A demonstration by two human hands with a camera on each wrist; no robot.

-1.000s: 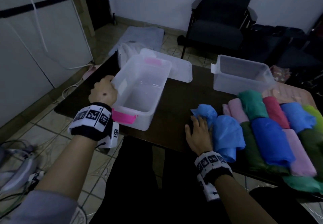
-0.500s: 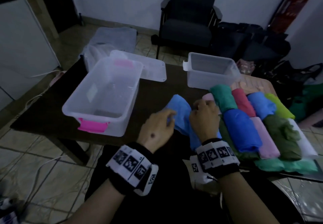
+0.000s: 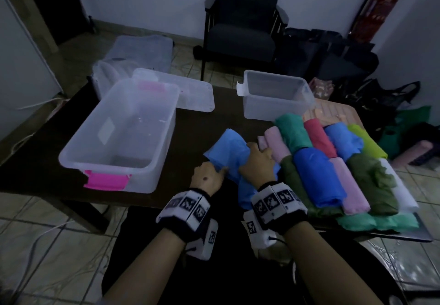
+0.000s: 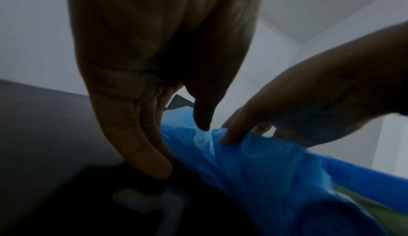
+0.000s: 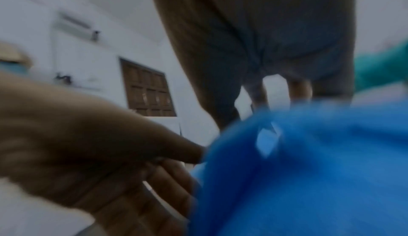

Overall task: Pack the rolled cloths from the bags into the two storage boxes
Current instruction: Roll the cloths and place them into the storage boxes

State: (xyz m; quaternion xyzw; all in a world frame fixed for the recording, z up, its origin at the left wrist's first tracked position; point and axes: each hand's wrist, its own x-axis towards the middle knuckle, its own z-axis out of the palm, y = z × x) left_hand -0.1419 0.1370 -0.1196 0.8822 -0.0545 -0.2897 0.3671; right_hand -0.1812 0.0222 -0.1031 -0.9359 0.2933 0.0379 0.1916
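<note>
A blue plastic bag (image 3: 227, 152) with a roll inside lies at the table's near edge, left of a pile of bagged rolls (image 3: 333, 162) in blue, pink, green and red. My left hand (image 3: 220, 173) pinches the bag's near left end; in the left wrist view the thumb and fingers (image 4: 154, 161) close on the plastic (image 4: 264, 170). My right hand (image 3: 258, 154) lies over the bag's middle with fingers curled on it (image 5: 309, 170). A large clear storage box (image 3: 78, 152) with a pink latch stands empty at the left. A smaller clear box (image 3: 250, 104) stands empty at the back.
A clear lid (image 3: 190, 95) lies behind the large box. Beyond the dark table (image 3: 40, 162) are a dark armchair (image 3: 242, 40), black bags (image 3: 333, 62) on the floor and a red fire extinguisher (image 3: 376, 12). A tray edge (image 3: 404, 235) juts out under the pile.
My left hand left the large box's rim and came right to the blue bag. My right hand went from resting flat beside the bag to gripping it on top.
</note>
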